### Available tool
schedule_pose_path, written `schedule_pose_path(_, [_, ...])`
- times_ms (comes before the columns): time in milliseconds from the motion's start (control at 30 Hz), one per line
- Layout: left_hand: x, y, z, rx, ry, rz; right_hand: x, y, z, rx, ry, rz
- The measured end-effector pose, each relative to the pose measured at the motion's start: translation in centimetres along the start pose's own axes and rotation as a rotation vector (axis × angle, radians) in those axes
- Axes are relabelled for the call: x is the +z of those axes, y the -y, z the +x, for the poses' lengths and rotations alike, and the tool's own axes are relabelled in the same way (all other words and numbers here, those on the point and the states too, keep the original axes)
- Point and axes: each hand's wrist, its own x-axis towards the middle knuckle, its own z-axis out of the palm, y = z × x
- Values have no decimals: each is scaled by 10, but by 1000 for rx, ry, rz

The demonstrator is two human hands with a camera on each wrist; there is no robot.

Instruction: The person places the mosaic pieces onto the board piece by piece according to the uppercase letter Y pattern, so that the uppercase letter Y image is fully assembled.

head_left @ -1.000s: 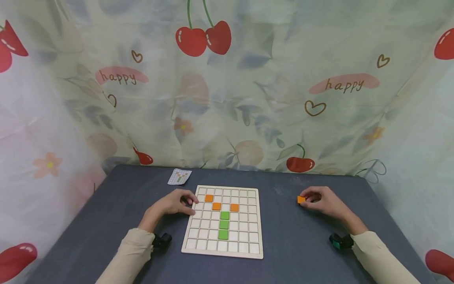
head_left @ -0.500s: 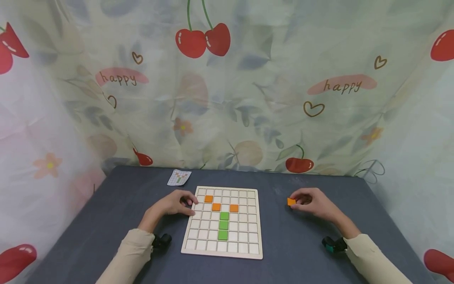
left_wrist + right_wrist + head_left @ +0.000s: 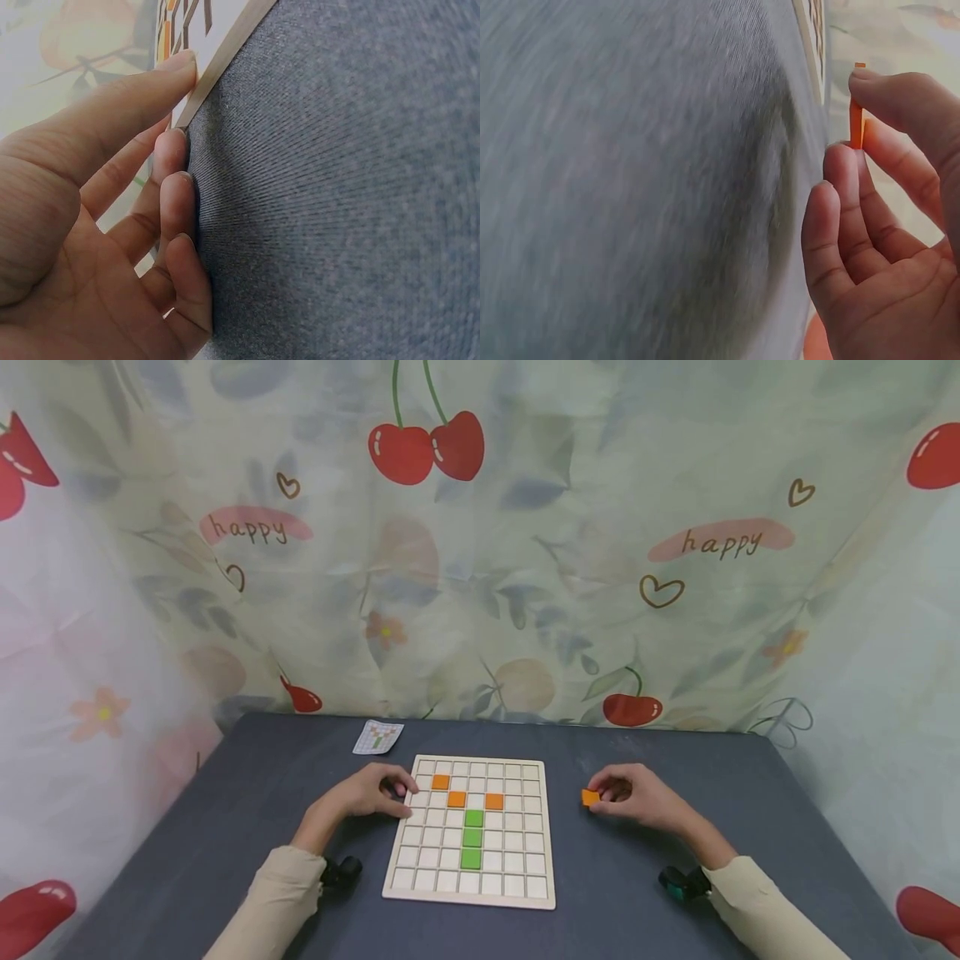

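Note:
A pale wooden grid board [image 3: 545, 893] lies in the middle of the table. On it sit orange square tiles [image 3: 456, 799] and a column of green tiles [image 3: 472, 837]. My left hand [image 3: 367, 791] rests at the board's left edge, thumb and index fingertips on the rim and the other fingers bent against the cloth. To the right of the board, my right hand [image 3: 637, 795] pinches another orange tile [image 3: 856, 116] between thumb and fingers. The right wrist view shows this tile edge-on, held above the cloth.
A small paper card [image 3: 378, 737] printed with a coloured grid pattern lies behind the board to the left. Dark cloth [image 3: 300, 910] covers the table. A patterned curtain [image 3: 480, 610] encloses the back and sides.
My right hand has moved left toward the board, carrying the orange tile. My left hand stays at the board's edge, and the tiles on the board are unchanged.

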Motion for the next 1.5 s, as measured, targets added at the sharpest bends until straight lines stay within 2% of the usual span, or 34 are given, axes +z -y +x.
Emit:
schedule_pose_path(333, [0, -1, -2, 3, 1, 5, 18, 12, 16, -15, 20, 36])
schedule_pose_path(633, [1, -1, -2, 21, 5, -3, 34, 15, 32, -36, 28, 12])
schedule_pose_path(1500, [1, -1, 0, -5, -8, 1, 60, 24, 72, 8, -3, 6])
